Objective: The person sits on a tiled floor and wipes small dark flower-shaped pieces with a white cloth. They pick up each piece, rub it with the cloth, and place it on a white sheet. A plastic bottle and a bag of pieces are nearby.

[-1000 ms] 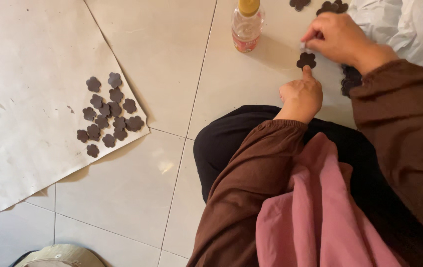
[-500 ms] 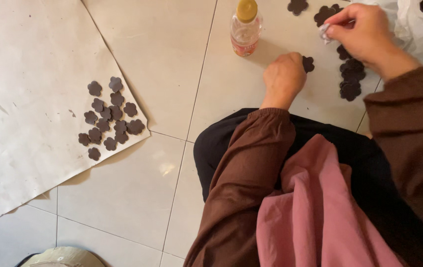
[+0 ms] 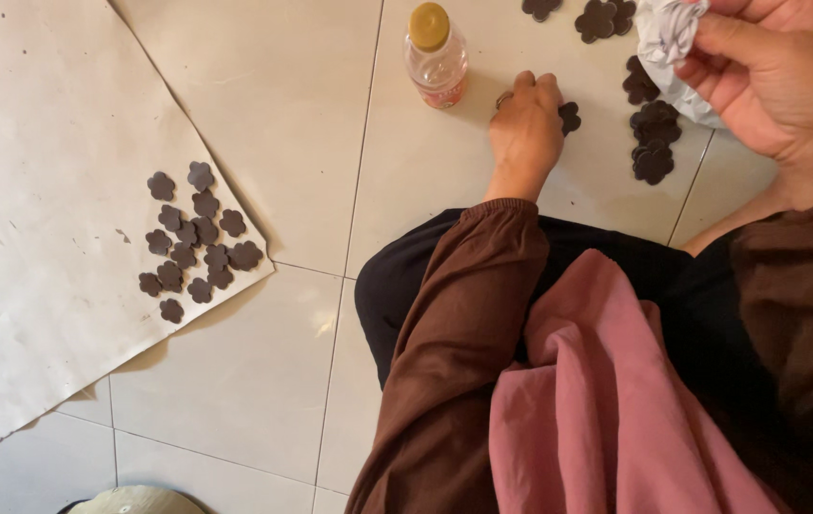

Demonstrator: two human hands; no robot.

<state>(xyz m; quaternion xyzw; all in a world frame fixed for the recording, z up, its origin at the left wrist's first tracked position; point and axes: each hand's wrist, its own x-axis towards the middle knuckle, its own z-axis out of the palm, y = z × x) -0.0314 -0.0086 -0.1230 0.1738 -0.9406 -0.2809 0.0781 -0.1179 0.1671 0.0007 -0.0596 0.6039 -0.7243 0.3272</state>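
Observation:
My left hand (image 3: 524, 128) rests on the tiled floor, its fingertips pressing a dark brown flower-shaped cutout (image 3: 569, 117). Just left of it stands a small clear bottle (image 3: 436, 57) with a tan cap and pinkish liquid. My right hand (image 3: 775, 76) is raised at the upper right, pinching a crumpled white cloth or paper (image 3: 671, 33). More dark flower cutouts (image 3: 652, 143) lie stacked and scattered on the floor between both hands and along the top edge.
A large sheet of beige paper (image 3: 35, 219) covers the floor at left, with several dark flower cutouts (image 3: 195, 238) clustered near its right corner. My brown sleeves, pink cloth (image 3: 606, 409) and black-clad lap fill the lower right. A pale rounded object (image 3: 135, 500) peeks in below.
My right hand has let go of the cutout it held beside the left hand, lifted up to the right and now holds the crumpled white wad. My left hand stays on the cutout.

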